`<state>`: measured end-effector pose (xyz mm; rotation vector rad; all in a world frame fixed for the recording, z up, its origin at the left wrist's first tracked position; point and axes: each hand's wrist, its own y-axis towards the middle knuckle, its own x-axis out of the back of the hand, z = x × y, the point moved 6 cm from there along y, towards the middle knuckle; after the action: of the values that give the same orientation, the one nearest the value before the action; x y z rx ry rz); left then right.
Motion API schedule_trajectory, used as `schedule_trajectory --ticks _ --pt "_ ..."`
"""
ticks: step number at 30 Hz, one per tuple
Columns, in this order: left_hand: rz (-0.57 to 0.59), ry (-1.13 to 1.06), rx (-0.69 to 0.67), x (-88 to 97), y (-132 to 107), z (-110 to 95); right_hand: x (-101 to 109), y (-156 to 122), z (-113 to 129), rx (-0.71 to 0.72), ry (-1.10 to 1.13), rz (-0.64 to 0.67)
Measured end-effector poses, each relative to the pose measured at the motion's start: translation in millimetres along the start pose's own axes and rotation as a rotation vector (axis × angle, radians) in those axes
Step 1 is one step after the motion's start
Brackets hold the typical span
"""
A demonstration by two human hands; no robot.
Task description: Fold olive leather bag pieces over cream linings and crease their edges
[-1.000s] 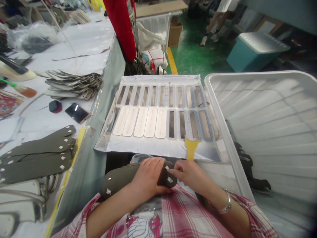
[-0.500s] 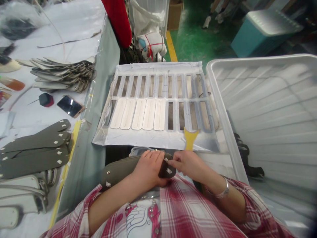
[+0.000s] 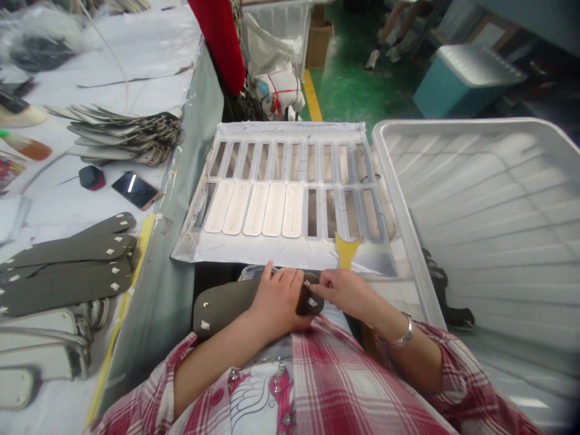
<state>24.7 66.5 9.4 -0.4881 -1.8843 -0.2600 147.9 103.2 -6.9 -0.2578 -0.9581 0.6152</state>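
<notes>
The left hand (image 3: 276, 296) and right hand (image 3: 344, 293) meet over the lap on the end of an olive strap (image 3: 226, 305), leaving hardly any room between them. Straight ahead the slotted board (image 3: 290, 257) lies flat and low, so a hand can pass over it freely, except for the yellow scraper (image 3: 348, 251) on its near edge, just beyond the right hand. To the right, the tall wall of the white bin (image 3: 475, 181) blocks sideways reach, but the bin is open from above. To the left, a drop separates the board from the worktop (image 3: 149, 84), whose near edge is crowded by a pile of olive straps (image 3: 67, 281), a phone (image 3: 136, 189) and a fanned stack of grey pieces (image 3: 127, 136)
</notes>
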Motion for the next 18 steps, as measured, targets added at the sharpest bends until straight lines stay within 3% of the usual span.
schedule_trajectory --ticks 4,12,16,18 --pt "-0.012 0.025 0.001 9.4 -11 3 -8 4 -9 0.02 0.027 -0.009" --pt "-0.125 0.174 -0.206 32.4 -62 13 -12 22 -15 0.036 0.04 -0.036" --pt "-0.278 0.102 -0.226 46.4 -78 17 -16 23 -12 0.013 0.088 -0.002" --pt "-0.418 0.0 -0.087 61.4 -95 37 -17 23 -13 0.024 0.075 -0.011"
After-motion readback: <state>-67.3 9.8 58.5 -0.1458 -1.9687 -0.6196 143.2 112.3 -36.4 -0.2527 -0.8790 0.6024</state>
